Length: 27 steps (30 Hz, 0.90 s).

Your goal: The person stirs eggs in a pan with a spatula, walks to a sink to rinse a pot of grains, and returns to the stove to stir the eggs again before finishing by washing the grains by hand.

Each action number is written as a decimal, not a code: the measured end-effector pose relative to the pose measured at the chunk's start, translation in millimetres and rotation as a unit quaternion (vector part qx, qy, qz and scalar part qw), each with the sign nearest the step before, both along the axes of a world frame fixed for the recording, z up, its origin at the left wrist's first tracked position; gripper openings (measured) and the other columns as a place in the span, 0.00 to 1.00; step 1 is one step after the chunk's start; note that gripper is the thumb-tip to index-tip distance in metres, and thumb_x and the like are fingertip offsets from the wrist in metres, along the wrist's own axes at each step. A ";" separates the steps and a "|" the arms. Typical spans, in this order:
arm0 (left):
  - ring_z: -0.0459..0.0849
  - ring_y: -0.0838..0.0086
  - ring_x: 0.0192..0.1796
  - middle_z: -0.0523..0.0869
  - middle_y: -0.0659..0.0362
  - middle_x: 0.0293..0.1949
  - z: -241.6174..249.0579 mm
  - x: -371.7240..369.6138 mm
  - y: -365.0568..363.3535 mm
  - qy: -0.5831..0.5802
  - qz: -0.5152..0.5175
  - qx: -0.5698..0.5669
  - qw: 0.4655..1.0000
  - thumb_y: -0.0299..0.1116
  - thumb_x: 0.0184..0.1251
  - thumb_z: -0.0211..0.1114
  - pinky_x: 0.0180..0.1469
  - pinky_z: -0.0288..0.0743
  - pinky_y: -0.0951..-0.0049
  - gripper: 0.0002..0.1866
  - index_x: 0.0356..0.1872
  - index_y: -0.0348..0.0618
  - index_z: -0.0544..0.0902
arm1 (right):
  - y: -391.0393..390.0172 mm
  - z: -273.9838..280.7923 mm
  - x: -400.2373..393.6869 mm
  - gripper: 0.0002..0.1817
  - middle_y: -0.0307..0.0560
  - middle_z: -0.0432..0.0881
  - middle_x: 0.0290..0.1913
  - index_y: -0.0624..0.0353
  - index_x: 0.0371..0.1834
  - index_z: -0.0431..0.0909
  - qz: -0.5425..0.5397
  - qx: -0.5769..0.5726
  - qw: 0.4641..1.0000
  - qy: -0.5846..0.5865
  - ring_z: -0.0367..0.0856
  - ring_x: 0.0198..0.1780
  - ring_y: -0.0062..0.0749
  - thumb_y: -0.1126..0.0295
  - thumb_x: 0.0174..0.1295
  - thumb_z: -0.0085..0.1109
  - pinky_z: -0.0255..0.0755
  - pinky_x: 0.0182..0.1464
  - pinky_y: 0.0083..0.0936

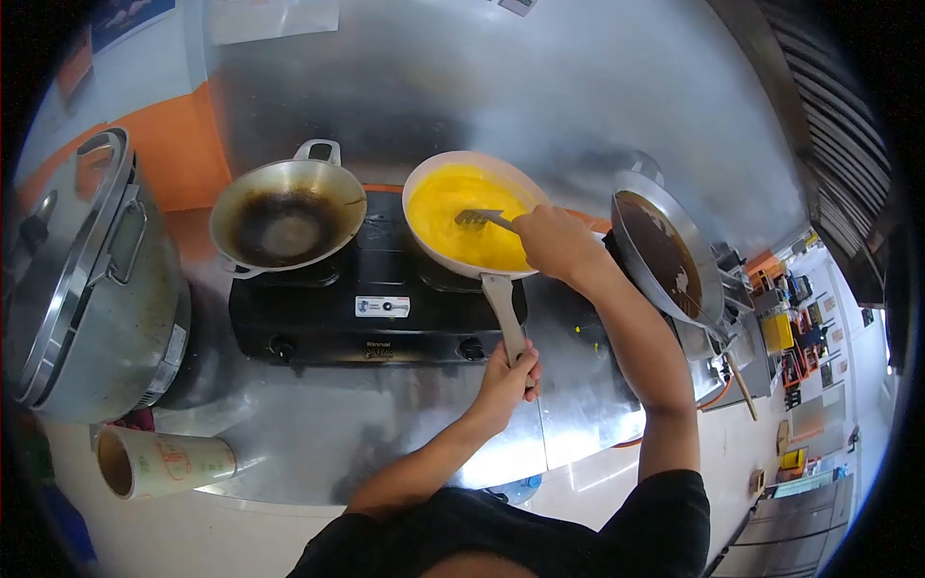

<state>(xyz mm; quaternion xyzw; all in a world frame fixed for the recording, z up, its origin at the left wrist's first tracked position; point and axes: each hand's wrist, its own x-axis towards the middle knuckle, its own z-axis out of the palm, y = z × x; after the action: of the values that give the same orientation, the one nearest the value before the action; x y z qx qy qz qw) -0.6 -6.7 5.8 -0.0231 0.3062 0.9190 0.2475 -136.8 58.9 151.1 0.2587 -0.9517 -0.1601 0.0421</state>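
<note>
My left hand [506,380] is closed round the beige handle [503,306] of a frying pan [436,252], which sits on the right burner of a black gas stove [318,326]. Bright yellow liquid, looking like beaten egg [453,193], covers the pan's bottom. A grey slotted spatula [489,216] dips its head into this liquid. Its other end is in my right hand [559,241], fingers wrapped round it above the pan's right rim. The burner under the pan is hidden.
A stained wok [289,236] occupies the left burner. Dark liquid fills a large wok [660,236] at right, near my right forearm. At far left stand a big metal cooker [116,299] and a roll of plastic film [183,460]. A metal wall [578,96] rises behind.
</note>
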 end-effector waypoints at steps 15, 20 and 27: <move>0.66 0.81 0.19 0.70 0.62 0.24 -5.3 -0.3 5.4 0.012 0.011 0.001 1.000 0.32 0.68 0.54 0.19 0.61 0.79 0.09 0.42 0.47 0.64 | 27.0 100.4 5.7 0.15 0.45 0.81 0.23 0.62 0.43 0.80 -0.166 -0.134 0.962 -0.172 0.76 0.16 0.27 0.67 0.55 0.59 0.70 0.21 0.23; 0.66 0.81 0.20 0.70 0.63 0.24 -3.1 -0.6 7.9 -0.006 0.035 0.018 0.999 0.31 0.67 0.55 0.19 0.60 0.80 0.09 0.42 0.46 0.64 | 36.9 123.5 36.6 0.13 0.42 0.81 0.24 0.63 0.45 0.79 -0.156 -0.151 0.935 -0.281 0.73 0.14 0.20 0.70 0.59 0.55 0.67 0.18 0.18; 0.68 0.83 0.24 0.69 0.63 0.27 -8.5 -3.0 6.1 0.004 0.005 0.029 1.000 0.29 0.67 0.54 0.18 0.59 0.79 0.09 0.42 0.45 0.63 | 48.7 25.3 8.0 0.13 0.43 0.81 0.24 0.64 0.45 0.78 -0.104 -0.247 0.914 -0.304 0.71 0.15 0.18 0.69 0.59 0.56 0.65 0.18 0.17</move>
<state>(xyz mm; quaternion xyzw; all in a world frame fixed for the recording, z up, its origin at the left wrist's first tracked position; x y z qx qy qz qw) -3.6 -0.6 -2.7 -0.0137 0.2798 0.9288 0.2426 -128.8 107.6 176.4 0.1756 -0.9493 0.1627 -0.2038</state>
